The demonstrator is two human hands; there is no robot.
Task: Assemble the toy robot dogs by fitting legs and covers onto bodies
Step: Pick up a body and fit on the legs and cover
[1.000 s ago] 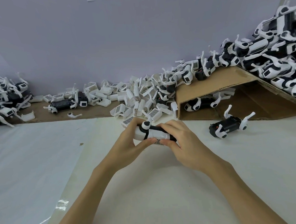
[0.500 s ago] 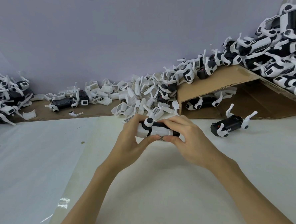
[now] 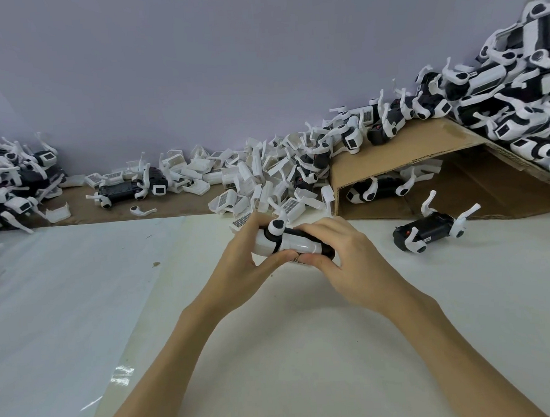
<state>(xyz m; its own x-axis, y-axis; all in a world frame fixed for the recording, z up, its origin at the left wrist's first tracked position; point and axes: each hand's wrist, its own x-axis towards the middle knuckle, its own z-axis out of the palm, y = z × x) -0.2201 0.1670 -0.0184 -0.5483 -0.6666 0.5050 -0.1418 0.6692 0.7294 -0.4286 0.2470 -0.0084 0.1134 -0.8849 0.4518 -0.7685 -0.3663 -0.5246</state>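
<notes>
hands (image 3: 302,261) gripping toy dog (image 3: 288,244), bare table (image 3: 308,351) below

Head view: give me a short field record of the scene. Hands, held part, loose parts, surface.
held part: toy dog, white cover on black body, gripped in both hands above the table
left hand: grips its left end
right hand: grips its right end
spare dog: lies on its back right of the hands, legs up
covers: white pile behind the hands, by the wall
cardboard: folded ramp at right, dogs heaped on it
table: white
</notes>
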